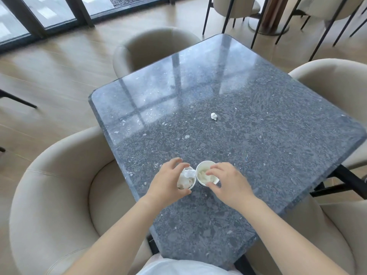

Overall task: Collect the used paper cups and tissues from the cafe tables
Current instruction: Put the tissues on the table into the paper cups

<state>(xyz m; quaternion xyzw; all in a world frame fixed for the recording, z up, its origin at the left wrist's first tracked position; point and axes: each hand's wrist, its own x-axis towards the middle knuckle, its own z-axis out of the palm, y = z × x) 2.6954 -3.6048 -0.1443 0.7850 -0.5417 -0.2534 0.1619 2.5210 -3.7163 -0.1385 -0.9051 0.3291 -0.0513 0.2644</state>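
- While two white paper cups stood side by side, touching, near the front edge of the dark speckled stone table (pixel 258 120), both were covered by hands.
- The left cup (pixel 187 180), stuffed with crumpled tissue, was gripped around its rim by the curled left hand (pixel 166 181).
- The right cup (pixel 204 171) was touched at its rim by the half-open right hand (pixel 228 183); a firm hold could not be told.
- A small tissue ball (pixel 213 116) was seen lying well apart, near the table's middle.
- Beige armchairs (pixel 59 195) were placed around the table.
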